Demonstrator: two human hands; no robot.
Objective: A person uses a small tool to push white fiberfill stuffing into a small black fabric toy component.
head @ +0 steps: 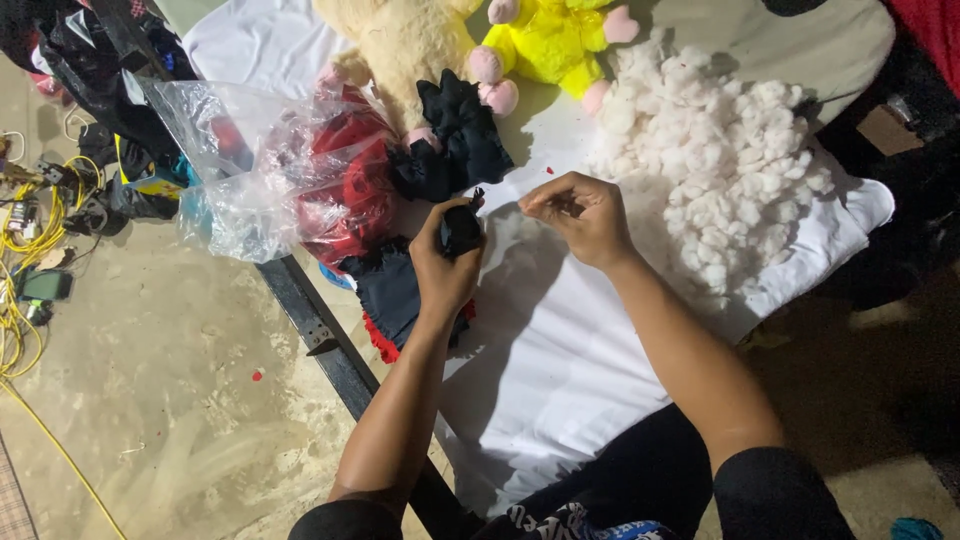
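My left hand (440, 265) grips a small black fabric piece (461, 228) over the white cloth (560, 350) that covers the table. My right hand (580, 215) hovers just to its right with fingers pinched together; whether it holds a tuft of stuffing I cannot tell. A big heap of white stuffing (720, 180) lies right of that hand. More black fabric pieces (455, 140) sit just beyond my left hand, and a black and red fabric piece (385, 295) lies under my left wrist.
A clear plastic bag with red fabric (290, 175) rests at the table's left edge. A beige plush toy (400, 45) and a yellow plush toy (555, 40) lie at the far side. Yellow cables (25, 230) and bags are on the concrete floor (180, 400) to the left.
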